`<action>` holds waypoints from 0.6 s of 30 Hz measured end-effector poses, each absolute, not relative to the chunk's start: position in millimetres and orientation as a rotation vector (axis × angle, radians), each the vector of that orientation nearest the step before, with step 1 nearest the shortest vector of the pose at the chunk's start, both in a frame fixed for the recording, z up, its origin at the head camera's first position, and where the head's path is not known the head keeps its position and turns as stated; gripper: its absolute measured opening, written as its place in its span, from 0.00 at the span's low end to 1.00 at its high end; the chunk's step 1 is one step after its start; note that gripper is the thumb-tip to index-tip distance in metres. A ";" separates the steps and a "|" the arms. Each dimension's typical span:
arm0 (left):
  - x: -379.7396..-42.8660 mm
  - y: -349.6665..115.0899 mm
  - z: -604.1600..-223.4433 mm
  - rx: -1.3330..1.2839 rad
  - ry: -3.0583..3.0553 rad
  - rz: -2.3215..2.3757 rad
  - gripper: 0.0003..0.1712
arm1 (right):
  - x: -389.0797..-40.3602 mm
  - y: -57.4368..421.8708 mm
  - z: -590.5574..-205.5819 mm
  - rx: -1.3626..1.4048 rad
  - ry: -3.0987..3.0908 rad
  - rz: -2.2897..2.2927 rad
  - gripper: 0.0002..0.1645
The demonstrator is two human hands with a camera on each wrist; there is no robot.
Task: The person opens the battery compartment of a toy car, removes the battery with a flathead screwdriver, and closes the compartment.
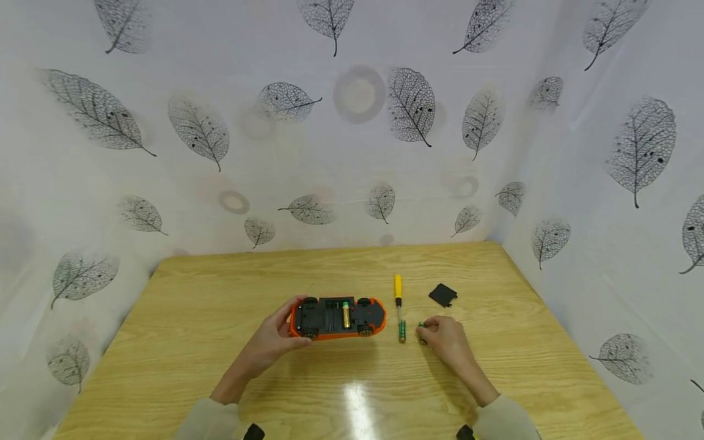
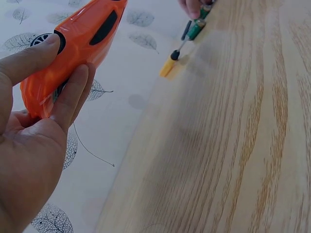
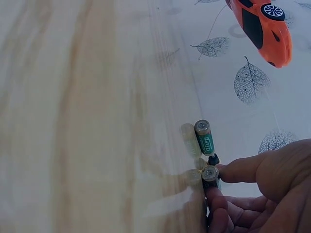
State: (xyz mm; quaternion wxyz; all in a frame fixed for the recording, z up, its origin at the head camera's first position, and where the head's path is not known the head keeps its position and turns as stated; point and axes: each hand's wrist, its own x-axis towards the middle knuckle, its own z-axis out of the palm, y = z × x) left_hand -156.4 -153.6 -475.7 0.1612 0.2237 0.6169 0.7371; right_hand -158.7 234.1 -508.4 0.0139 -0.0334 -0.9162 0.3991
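Note:
My left hand point(image 1: 268, 343) grips an orange toy car point(image 1: 313, 318) by its rear end and holds it up over the table. The car's black underside faces me, its battery compartment uncovered, with one gold-and-green battery point(image 1: 346, 316) lying in it. In the left wrist view the thumb presses near a wheel point(image 2: 43, 39) and the fingers lie along the other side. To the right, my right hand point(image 1: 448, 342) pinches a green battery point(image 3: 210, 175) at the tabletop between thumb and fingers. Another green battery point(image 1: 402, 331) lies just left of that hand.
A yellow-handled screwdriver point(image 1: 398, 287) lies with its shaft pointing at the loose battery. Beyond my right hand is a black battery cover point(image 1: 443, 295). The wooden table point(image 1: 220, 293) meets a white leaf-print cloth point(image 1: 308, 165) at the back and sides.

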 end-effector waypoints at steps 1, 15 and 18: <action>-156.4 -153.5 -475.8 0.636 1.763 2.104 0.53 | -158.2 233.8 -507.8 -0.104 -2.853 1.241 0.14; -156.8 -152.8 -477.8 0.648 1.768 2.100 0.53 | -156.9 234.1 -505.5 -0.077 -2.858 1.195 0.15; -156.2 -153.0 -478.2 0.657 1.768 2.096 0.53 | -156.9 234.5 -506.1 -0.074 -2.860 1.189 0.15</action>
